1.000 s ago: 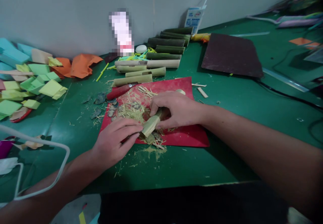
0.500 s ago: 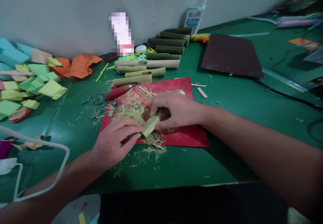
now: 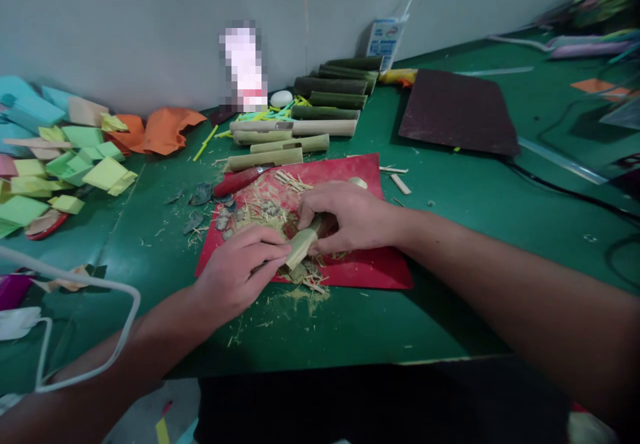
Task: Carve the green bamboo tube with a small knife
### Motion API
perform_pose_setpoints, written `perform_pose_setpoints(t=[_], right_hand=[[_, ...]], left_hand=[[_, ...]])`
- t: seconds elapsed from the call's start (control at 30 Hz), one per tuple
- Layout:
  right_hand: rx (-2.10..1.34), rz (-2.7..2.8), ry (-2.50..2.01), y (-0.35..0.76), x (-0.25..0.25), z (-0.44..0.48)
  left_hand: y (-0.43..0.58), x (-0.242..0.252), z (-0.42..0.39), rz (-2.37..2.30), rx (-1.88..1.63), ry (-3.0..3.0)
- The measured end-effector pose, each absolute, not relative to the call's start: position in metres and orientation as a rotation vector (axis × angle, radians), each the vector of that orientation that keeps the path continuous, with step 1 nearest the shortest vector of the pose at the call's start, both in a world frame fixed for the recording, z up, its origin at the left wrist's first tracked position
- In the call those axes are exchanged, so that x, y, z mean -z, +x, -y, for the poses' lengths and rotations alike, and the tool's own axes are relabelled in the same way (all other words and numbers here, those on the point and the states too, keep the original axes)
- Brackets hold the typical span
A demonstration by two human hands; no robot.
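My right hand (image 3: 345, 214) grips a short pale bamboo piece (image 3: 301, 247), thumb on the near side and fingers over the top, holding it slantwise above a red sheet (image 3: 370, 267). At the lower left end of the bamboo, the fingertips of my left hand (image 3: 247, 264) are pinched together and touch it. Whatever sits between those fingers is hidden. Pale shavings and dust (image 3: 267, 214) cover much of the sheet, with grey crumpled scraps (image 3: 201, 194) at its left. A red-handled knife (image 3: 243, 181) lies along the sheet's upper left edge.
Behind the sheet lie several cut bamboo tubes (image 3: 265, 159). Folded coloured papers (image 3: 85, 157) fill the left side of the green table (image 3: 450, 184). A dark brown sheet (image 3: 460, 111) lies at back right; a white cable (image 3: 133, 324) loops over my left forearm.
My left hand has slid slightly up and right along the bamboo piece. My right hand keeps its grip in nearly the same place. The view has shifted a little.
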State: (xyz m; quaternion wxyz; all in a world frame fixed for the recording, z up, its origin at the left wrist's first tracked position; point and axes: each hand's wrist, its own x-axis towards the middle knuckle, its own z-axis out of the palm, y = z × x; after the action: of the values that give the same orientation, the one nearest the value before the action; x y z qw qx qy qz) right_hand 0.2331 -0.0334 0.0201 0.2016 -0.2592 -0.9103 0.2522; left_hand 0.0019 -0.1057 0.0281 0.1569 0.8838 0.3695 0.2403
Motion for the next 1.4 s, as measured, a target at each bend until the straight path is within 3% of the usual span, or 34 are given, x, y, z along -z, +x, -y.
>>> perform_pose_setpoints(t=[1.4], right_hand=[[-0.735, 2.553, -0.741, 0.233, -0.022, 0.033]], left_hand=[[0.003, -0.028, 0.105, -1.113, -0.712, 2.367]])
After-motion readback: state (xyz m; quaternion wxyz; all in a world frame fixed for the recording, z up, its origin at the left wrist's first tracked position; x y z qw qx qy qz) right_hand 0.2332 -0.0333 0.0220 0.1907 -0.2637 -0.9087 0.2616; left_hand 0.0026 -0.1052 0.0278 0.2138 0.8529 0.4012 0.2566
